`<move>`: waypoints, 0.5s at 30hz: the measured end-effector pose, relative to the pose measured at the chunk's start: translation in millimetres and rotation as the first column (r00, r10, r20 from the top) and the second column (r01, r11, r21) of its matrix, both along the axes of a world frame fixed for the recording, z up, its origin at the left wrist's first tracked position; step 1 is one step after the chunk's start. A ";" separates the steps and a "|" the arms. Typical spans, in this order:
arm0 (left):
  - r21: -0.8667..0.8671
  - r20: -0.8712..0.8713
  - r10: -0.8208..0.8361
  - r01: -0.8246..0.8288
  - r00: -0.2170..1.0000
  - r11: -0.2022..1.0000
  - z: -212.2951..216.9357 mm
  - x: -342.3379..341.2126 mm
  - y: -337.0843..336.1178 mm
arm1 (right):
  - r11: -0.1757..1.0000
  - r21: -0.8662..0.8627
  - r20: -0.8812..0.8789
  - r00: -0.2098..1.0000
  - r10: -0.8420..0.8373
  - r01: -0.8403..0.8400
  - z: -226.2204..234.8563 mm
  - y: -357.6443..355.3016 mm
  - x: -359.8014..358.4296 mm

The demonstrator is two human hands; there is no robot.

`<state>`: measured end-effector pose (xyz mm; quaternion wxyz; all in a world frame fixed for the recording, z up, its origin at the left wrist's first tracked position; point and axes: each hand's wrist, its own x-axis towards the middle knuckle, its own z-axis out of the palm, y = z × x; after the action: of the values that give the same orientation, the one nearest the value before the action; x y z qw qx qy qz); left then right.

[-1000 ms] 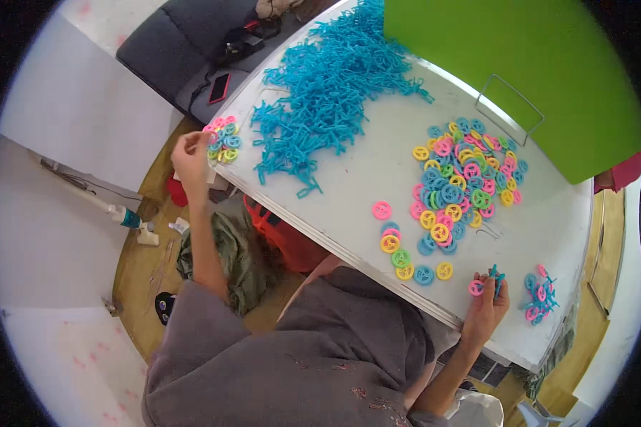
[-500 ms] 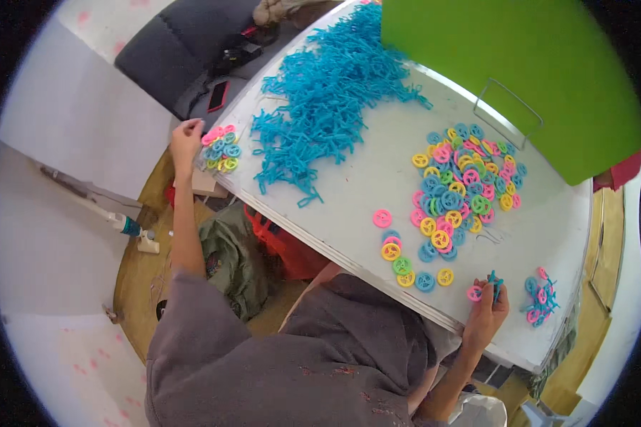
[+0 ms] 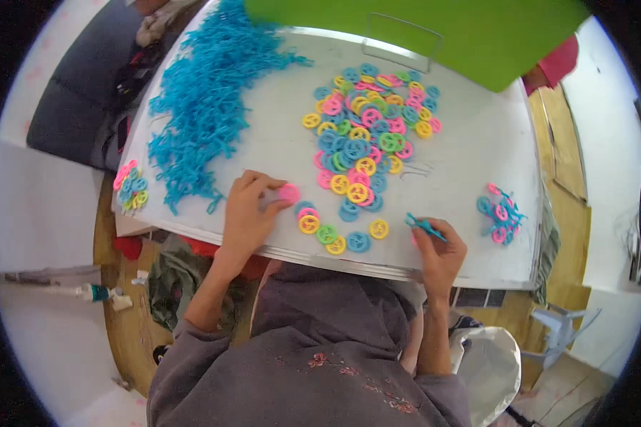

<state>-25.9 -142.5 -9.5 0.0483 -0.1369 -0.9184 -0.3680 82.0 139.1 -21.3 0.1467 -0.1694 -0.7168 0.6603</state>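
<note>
My left hand [image 3: 248, 213] is over the near part of the table, with thumb and fingertips closed on the edge of a pink plastic wheel [image 3: 289, 193]. To its right, a curved row of loose wheels includes a green wheel [image 3: 327, 235] and a yellow wheel [image 3: 379, 228]. My right hand [image 3: 441, 257] pinches a blue plastic stick piece [image 3: 426, 226] close to the table's front edge. A bit of pink shows beside its fingers, mostly hidden. Farther right lies a small cluster of blue pieces with pink and blue wheels [image 3: 501, 213].
A large heap of blue stick pieces [image 3: 203, 107] covers the table's left side. Behind the row lies a pile of coloured wheels [image 3: 370, 128]. A small wheel group [image 3: 132, 186] sits at the left edge. A green panel [image 3: 434, 35] with a wire handle [image 3: 404, 44] stands behind.
My left hand has moved right from the small wheel group at the table's left edge to the pink wheel. My right hand still holds the blue piece. The whole view has shifted.
</note>
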 end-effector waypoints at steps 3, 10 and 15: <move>0.159 0.102 -0.007 -0.009 0.995 0.987 9.1 -2.3 5.4 | 0.952 0.294 -0.084 0.989 0.118 -0.088 10.7 -1.5 -5.8; 0.525 0.283 -0.271 0.088 0.920 0.847 37.8 24.6 76.3 | 0.872 0.476 -0.184 0.957 0.225 -0.114 23.1 -9.0 -12.9; 0.565 0.246 -0.325 0.137 0.913 0.814 24.6 34.7 97.7 | 0.861 0.492 -0.170 0.956 0.238 -0.127 28.7 -7.7 -9.7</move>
<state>8.8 -44.7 15.1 -0.1159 -0.1662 -0.7495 -0.6303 72.3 131.4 7.4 0.2005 0.0169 -0.8484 0.4896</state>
